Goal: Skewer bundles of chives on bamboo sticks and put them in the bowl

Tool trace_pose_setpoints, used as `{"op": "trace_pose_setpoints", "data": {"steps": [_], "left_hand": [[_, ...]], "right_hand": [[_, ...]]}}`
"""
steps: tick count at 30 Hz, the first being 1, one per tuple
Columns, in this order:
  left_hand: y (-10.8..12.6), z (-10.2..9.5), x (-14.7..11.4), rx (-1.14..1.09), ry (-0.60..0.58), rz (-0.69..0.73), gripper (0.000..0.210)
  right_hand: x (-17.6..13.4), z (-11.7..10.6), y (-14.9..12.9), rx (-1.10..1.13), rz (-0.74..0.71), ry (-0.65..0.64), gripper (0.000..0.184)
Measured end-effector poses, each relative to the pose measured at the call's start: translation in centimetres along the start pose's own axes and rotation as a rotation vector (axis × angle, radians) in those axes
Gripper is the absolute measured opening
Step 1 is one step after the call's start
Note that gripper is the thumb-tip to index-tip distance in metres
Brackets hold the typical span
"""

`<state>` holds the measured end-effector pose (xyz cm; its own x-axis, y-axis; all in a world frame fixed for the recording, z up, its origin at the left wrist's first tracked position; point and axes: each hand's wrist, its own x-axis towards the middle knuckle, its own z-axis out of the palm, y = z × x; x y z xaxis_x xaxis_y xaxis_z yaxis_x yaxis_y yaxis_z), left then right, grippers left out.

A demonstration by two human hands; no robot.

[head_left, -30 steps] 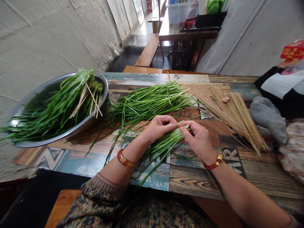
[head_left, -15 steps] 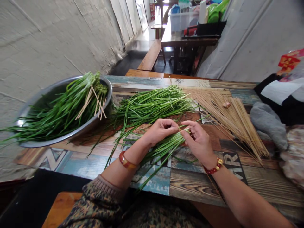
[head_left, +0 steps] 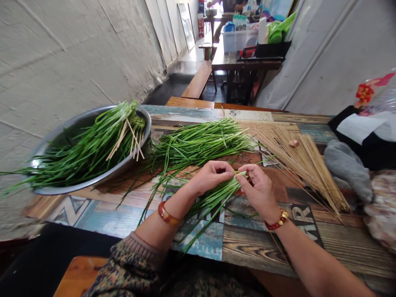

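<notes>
My left hand (head_left: 213,177) is closed in a pinch at the pale ends of a small bunch of garlic chives (head_left: 216,196). Facing it, my right hand (head_left: 260,189) pinches the same stem ends, fingertips almost touching those of the left. The green leaves trail down toward the table's near edge, partly under my left forearm. A thin stick (head_left: 280,247) shows below my right wrist; whether that hand holds it is hidden. Just beyond my hands lies a larger pile of loose garlic chives (head_left: 204,142). Bamboo skewers (head_left: 318,169) are spread to the right.
A metal basin (head_left: 93,187) at the left holds skewered chives (head_left: 102,140). On the right are a grey cloth-like bundle (head_left: 346,165) and a clear bag (head_left: 383,206) with pale contents. Beyond the patterned table (head_left: 247,243) stand a bench (head_left: 198,80) and another table; a person is partly visible far back.
The view has tilted up slightly, so things sit a little lower and a person shows in the background. Both hands keep pinching the chive ends, with only slight finger movement.
</notes>
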<state>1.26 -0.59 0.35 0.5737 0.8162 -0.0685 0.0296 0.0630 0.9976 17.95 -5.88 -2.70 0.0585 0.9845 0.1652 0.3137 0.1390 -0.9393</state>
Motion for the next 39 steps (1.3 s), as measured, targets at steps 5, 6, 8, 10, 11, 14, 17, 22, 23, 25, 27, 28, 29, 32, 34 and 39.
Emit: {"op": "trace_pose_setpoints", "data": {"steps": [5, 6, 8, 10, 11, 14, 17, 22, 23, 25, 27, 28, 29, 32, 34, 39], "left_hand": [[0.3, -0.2, -0.1, 0.003, -0.040, -0.051, 0.035], [0.3, -0.3, -0.2, 0.007, -0.069, -0.062, 0.036], [0.4, -0.4, -0.2, 0.022, -0.105, -0.069, 0.037], [0.6, -0.6, -0.1, 0.029, -0.076, -0.068, 0.036], [0.6, -0.7, -0.1, 0.024, -0.037, -0.066, 0.036], [0.8, -1.0, -0.1, -0.006, 0.082, -0.066, 0.032], [0.8, -1.2, 0.0, -0.036, 0.133, -0.069, 0.030], [0.8, -1.2, -0.1, -0.058, 0.101, -0.095, 0.032], [0.9, -1.2, -0.1, -0.060, 0.088, -0.097, 0.032], [1.0, -1.0, -0.2, -0.053, 0.060, -0.096, 0.034], [1.0, -0.9, -0.3, -0.032, 0.029, -0.106, 0.036], [1.0, -0.8, -0.3, -0.024, 0.013, -0.117, 0.038], [1.0, -0.8, -0.3, -0.020, -0.002, -0.131, 0.040], [0.8, -0.7, -0.3, -0.028, -0.032, -0.156, 0.045], [0.8, -0.7, -0.3, -0.032, -0.040, -0.153, 0.044], [0.7, -0.8, -0.2, -0.022, -0.054, -0.145, 0.042]], "right_hand": [[0.2, -0.1, 0.2, 0.033, 0.005, -0.002, 0.026], [0.2, -0.1, 0.1, 0.044, 0.008, -0.010, 0.027], [0.3, -0.3, -0.1, 0.090, 0.022, -0.039, 0.031], [0.3, -0.6, -0.4, 0.152, 0.033, -0.072, 0.034], [0.3, -0.8, -0.5, 0.175, 0.035, -0.084, 0.036], [0.3, -1.7, -0.9, 0.121, 0.026, -0.114, 0.035], [0.3, -2.6, -1.1, -0.096, 0.001, -0.172, 0.025], [0.3, -3.1, -1.5, -0.331, -0.166, -0.188, 0.019], [0.3, -3.0, -1.6, -0.345, -0.185, -0.178, 0.019], [0.2, -2.8, -1.6, -0.359, -0.202, -0.166, 0.018], [0.1, -2.7, -1.6, -0.363, -0.208, -0.164, 0.017], [0.1, -2.6, -1.6, -0.364, -0.209, -0.164, 0.017], [0.1, -2.6, -1.7, -0.365, -0.212, -0.166, 0.017], [0.0, -2.5, -1.7, -0.371, -0.232, -0.174, 0.018], [0.0, -2.4, -1.8, -0.369, -0.249, -0.168, 0.019], [-0.2, -1.9, -1.7, -0.353, -0.270, -0.130, 0.021]]}}
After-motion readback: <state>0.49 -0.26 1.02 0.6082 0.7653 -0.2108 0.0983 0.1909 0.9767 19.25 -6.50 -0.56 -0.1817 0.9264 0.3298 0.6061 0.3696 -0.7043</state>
